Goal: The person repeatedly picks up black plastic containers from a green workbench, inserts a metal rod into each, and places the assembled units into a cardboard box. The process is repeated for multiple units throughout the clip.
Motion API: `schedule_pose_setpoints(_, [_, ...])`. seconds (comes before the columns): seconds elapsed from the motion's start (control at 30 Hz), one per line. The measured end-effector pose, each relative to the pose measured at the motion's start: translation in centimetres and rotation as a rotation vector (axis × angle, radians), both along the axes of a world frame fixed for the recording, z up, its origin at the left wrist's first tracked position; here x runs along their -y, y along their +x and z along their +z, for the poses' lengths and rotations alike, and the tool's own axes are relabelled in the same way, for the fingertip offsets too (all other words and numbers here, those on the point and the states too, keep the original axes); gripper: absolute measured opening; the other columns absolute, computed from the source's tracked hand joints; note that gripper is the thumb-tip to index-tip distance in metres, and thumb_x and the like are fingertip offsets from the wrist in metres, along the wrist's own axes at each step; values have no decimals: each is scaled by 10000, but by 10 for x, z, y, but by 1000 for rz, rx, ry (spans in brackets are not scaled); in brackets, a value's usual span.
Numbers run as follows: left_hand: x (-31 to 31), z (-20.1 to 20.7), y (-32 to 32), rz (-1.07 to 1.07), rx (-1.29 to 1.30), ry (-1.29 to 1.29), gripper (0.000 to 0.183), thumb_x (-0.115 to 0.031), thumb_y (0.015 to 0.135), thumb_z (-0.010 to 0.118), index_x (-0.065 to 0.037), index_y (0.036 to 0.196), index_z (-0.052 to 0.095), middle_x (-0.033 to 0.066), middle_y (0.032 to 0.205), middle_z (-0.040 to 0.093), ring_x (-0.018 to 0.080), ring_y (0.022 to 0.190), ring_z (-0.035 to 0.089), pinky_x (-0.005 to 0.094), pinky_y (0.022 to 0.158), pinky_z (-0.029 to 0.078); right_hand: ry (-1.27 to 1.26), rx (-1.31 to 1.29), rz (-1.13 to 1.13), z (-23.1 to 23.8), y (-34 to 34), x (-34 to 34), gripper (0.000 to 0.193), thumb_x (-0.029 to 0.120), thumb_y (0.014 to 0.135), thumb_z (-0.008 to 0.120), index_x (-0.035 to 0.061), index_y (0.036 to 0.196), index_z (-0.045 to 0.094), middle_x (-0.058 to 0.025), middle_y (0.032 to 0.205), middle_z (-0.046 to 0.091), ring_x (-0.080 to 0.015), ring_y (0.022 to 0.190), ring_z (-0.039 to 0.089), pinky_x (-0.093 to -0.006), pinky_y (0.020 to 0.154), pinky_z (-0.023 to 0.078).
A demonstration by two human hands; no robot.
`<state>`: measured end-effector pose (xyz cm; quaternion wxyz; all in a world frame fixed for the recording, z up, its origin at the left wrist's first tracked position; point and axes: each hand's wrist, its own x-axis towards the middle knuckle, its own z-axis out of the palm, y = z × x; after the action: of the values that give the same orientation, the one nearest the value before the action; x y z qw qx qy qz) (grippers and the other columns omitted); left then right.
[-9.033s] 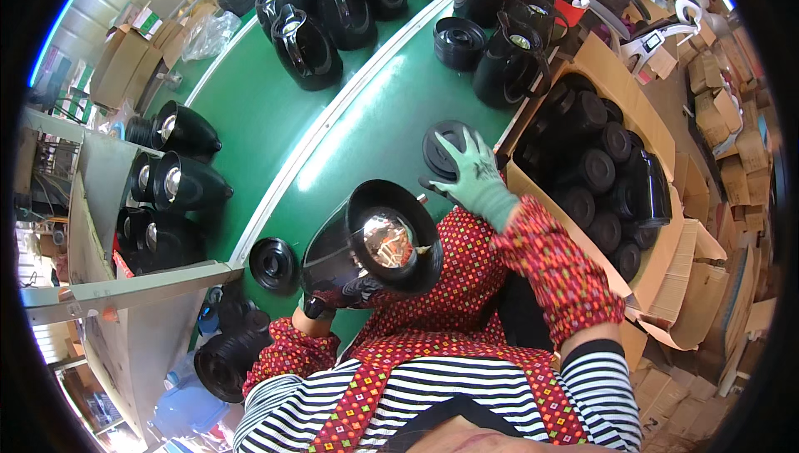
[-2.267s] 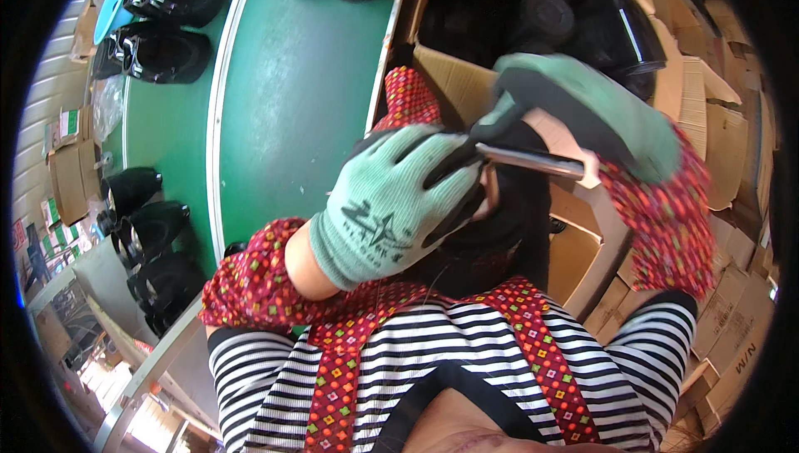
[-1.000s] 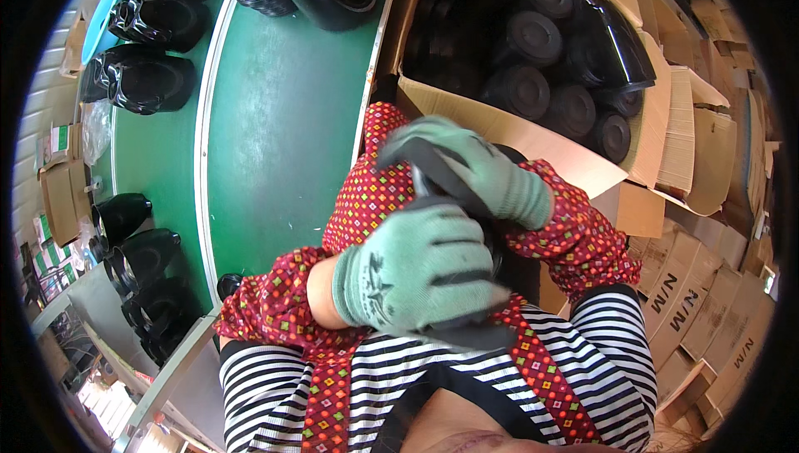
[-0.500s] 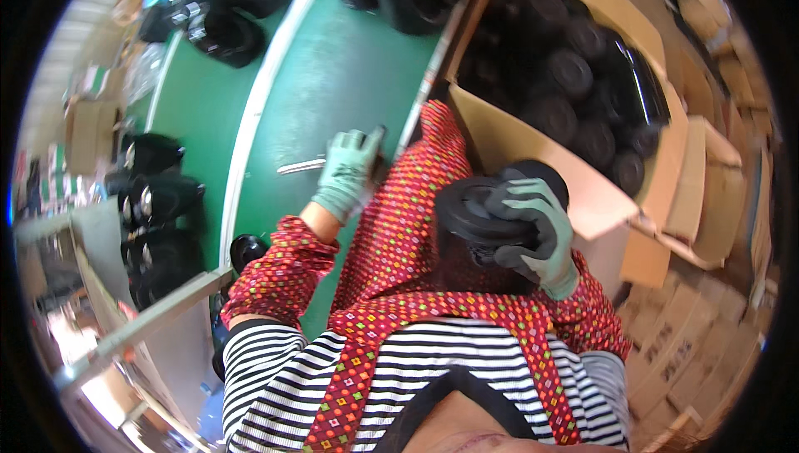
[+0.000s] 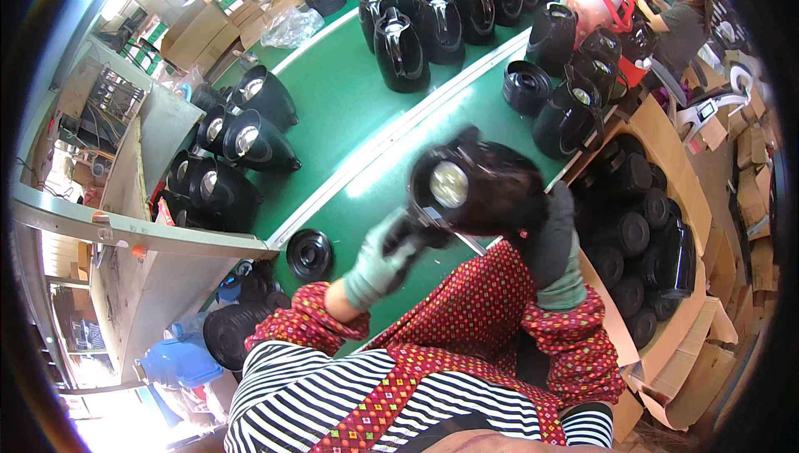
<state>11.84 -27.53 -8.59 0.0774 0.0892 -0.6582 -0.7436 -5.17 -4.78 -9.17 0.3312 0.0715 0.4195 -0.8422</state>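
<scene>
A glossy black jug is held tilted on its side above the green table, its round opening and shiny silvery inner lining turned to the left. My left hand, in a light green glove with dark palm, grips it at the handle side beneath the opening. My right hand, gloved alike, is closed around the other end of the jug; its fingertips are partly hidden. The jug is somewhat blurred by motion. A black ringed round part lies on the table to the left of my left hand.
Several upright black jugs stand at the far side, others lie at left. A cardboard box of black round parts is at right. A metal frame rail crosses at left. A co-worker sits far right.
The view has swung toward the far table. My left hand has left the tabletop, and my right hand has moved from in front of my apron; both now hold the jug over the table.
</scene>
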Motion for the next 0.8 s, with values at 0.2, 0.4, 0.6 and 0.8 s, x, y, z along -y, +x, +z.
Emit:
schedule_pose_setpoints(0.2, [187, -32, -82, 462, -1, -285, 401, -286, 1048, 653, -20, 1348, 635, 143, 1257, 696, 294, 1067, 706, 438, 885, 606, 155, -408, 32, -26, 20, 4, 419, 294, 1108, 553, 27, 1429, 585, -72, 1307, 659, -163, 1117, 632, -304, 1018, 484])
schedule_pose_setpoints(0.4, [441, -114, -179, 634, -19, 8, 356, -235, 1022, 689, -67, 1334, 651, 162, 1199, 696, 373, 1021, 703, 558, 800, 624, 549, -682, -1, -22, 22, -54, 295, 94, 1068, 609, -19, 1337, 649, -95, 1255, 711, -169, 1188, 652, -320, 1054, 500])
schedule_pose_setpoints(0.6, [546, -105, -248, 594, 14, 103, 528, -327, 999, 714, -102, 1455, 572, 178, 1367, 626, 441, 1188, 635, 650, 929, 563, 553, -336, -334, -76, -25, -173, 339, 184, 1083, 570, -7, 1355, 638, -95, 1241, 712, -186, 1143, 665, -316, 1006, 524])
schedule_pose_setpoints(0.8, [360, -110, -247, 1234, 579, -888, 839, -619, 824, 831, 69, 1284, 697, 254, 1300, 702, 404, 1154, 679, 457, 998, 561, 967, -92, -601, -183, -70, -309, 492, 411, 1004, 707, 70, 1355, 654, -63, 1146, 724, -155, 953, 661, -300, 854, 537])
